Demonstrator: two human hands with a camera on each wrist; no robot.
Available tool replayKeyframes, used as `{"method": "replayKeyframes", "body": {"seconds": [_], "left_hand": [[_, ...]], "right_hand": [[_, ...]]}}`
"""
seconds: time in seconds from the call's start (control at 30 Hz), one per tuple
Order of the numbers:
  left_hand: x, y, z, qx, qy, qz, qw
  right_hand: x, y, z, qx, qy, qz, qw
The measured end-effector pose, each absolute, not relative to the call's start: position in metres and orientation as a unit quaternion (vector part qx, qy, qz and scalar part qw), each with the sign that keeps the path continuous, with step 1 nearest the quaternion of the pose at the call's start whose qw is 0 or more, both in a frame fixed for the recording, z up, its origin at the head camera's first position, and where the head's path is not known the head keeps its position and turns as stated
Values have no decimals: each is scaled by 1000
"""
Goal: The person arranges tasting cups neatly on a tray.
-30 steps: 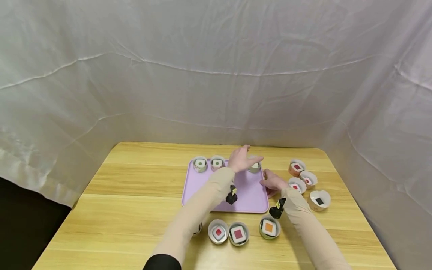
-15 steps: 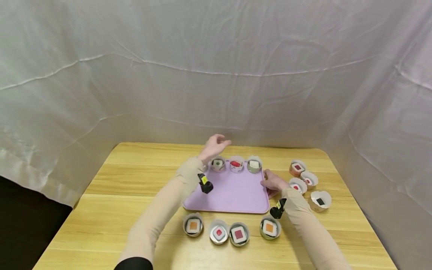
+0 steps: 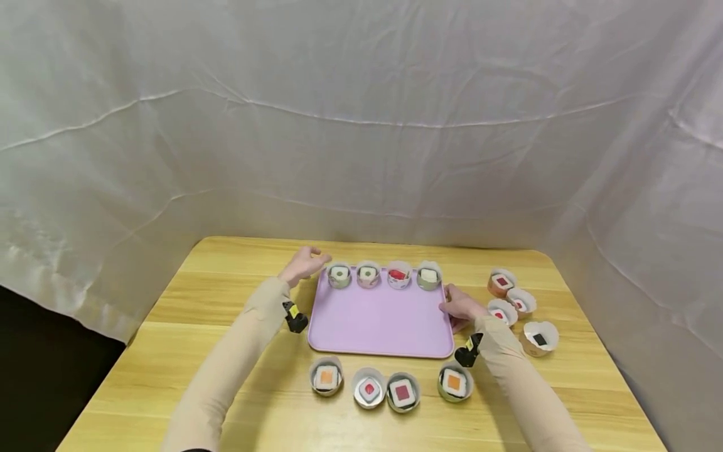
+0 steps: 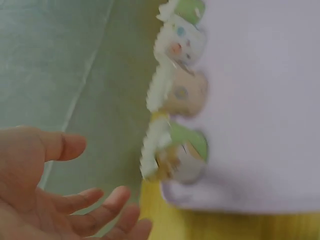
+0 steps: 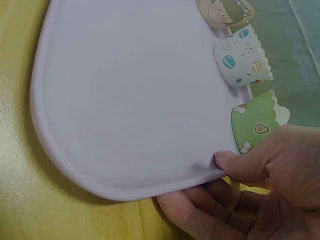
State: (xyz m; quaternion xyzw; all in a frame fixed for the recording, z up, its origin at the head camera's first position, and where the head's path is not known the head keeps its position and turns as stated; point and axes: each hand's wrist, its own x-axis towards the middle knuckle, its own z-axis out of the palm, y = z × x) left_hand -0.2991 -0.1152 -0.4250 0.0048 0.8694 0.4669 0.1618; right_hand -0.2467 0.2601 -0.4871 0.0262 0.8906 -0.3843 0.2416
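In the head view, the pale purple tray [image 3: 381, 323] lies on the wooden bench [image 3: 198, 326], with four filled paper cups [image 3: 368, 287] ranged along the tray's far edge. Four more cups [image 3: 327, 363] stand just off its near edge, and a loose cluster of cups [image 3: 546, 329] sits toward the bench's right edge. The left hand [image 3: 305, 263] hangs just outside the tray's far left corner; the right hand [image 3: 460, 306] is at the tray's right edge. In the left wrist view, that hand is spread wide, holding nothing, not touching the corner cup [image 4: 187, 160]. In the right wrist view, the other hand grips the rim, thumb above and fingers beneath, just beside a green avocado-print cup [image 5: 255, 125]. The tray looks stiff, light and slick, so I'd hold it level by its left and right edges; the thin cups would probably slide or crumple easily.
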Motion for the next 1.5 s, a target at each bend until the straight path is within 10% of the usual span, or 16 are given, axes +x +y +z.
{"method": "replayKeyframes", "body": {"seconds": [0.37,1.5], "left_hand": [[-268,-134,-451,1,876,397,273],[-256,-125,-493,8,874,442,203]], "right_hand": [[-248,264,-490,22,892,-383,239],[-247,267,-489,22,894,-377,243]]}}
